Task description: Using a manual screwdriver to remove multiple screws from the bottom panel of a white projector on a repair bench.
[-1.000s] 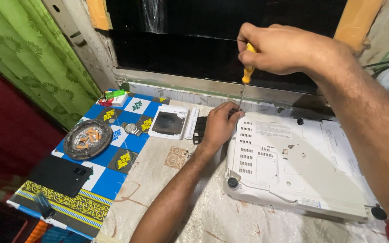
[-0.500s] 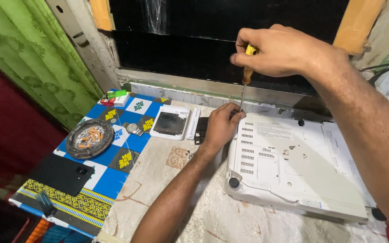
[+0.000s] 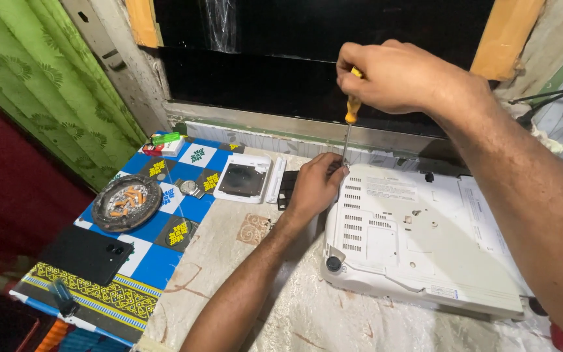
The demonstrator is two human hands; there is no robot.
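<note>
White plastic device casing (image 3: 418,241), turned underside up on the pale cloth (image 3: 281,306), receives an orange-handled screwdriver (image 3: 352,111) at its far left corner. Right hand (image 3: 395,77) grips the handle, fingers closed; left hand (image 3: 314,186) curls over that corner, steadying the shaft. Good practice: shaft vertical, pressure axial, casing pinned.

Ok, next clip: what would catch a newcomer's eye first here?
Probably the white device lying underside up on the pale cloth at centre right. The right hand holds an orange-handled screwdriver upright over its back left corner, where the left hand steadies it. On the blue patterned cloth to the left sits a round ashtray full of butts, with a black phone nearer the camera.
</note>
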